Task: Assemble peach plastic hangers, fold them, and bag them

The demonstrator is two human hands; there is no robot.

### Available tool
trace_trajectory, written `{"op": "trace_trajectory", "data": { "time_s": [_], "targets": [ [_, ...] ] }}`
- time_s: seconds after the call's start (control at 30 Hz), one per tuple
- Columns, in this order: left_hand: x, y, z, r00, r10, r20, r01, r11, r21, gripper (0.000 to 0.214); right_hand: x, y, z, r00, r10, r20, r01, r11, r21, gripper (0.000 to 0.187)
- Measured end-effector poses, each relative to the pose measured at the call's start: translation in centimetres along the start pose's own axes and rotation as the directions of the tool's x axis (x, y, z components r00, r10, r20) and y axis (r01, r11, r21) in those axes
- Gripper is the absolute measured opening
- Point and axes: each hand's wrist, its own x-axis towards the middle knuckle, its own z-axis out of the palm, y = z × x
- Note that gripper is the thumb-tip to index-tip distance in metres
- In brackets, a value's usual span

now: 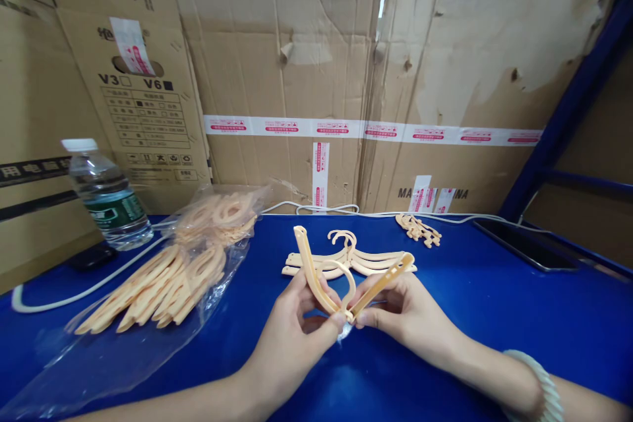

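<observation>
Pinching a peach plastic hanger at its folded centre, the left hand and right hand hold it just above the blue table, with its two arms raised in a V. Directly behind it lies a stack of hangers, and farther back a small pile of parts. To the left are a clear bag of hanger pieces, a water bottle and a white cable. A dark tablet lies at the right, and a cardboard wall closes off the rear.
</observation>
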Motion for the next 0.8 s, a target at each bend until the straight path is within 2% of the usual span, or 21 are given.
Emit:
{"op": "trace_trajectory", "data": {
  "time_s": [0.33,0.47,0.6,0.7,0.8],
  "targets": [
    [-0.3,0.1,-0.2,0.999,0.030,-0.018,-0.029,0.996,0.089,0.026,-0.1,-0.1,0.2,1.000,0.018,-0.021,-0.018,1.000,-0.014,0.019],
    [0.0,0.1,-0.2,1.000,0.021,-0.005,-0.021,0.999,0.029,0.031,0.0,0.2,0.7,0.999,-0.005,-0.044,0.004,1.000,-0.011,0.024],
    [0.5,0.3,-0.2,1.000,0.017,-0.007,-0.018,0.997,-0.076,0.030,0.2,0.4,1.0,0.991,-0.021,-0.134,0.021,1.000,-0.001,0.029],
    [0.9,0.6,-0.5,0.997,-0.059,-0.055,0.052,0.991,-0.126,0.034,0.4,-0.3,-0.2,0.988,-0.065,-0.138,0.062,0.998,-0.023,0.034],
    [1.3,0.9,-1.1,0.987,-0.117,-0.112,0.097,0.980,-0.173,0.038,0.7,-2.0,-3.0,0.991,-0.131,0.007,0.130,0.979,-0.159,0.023]
  ]
}}
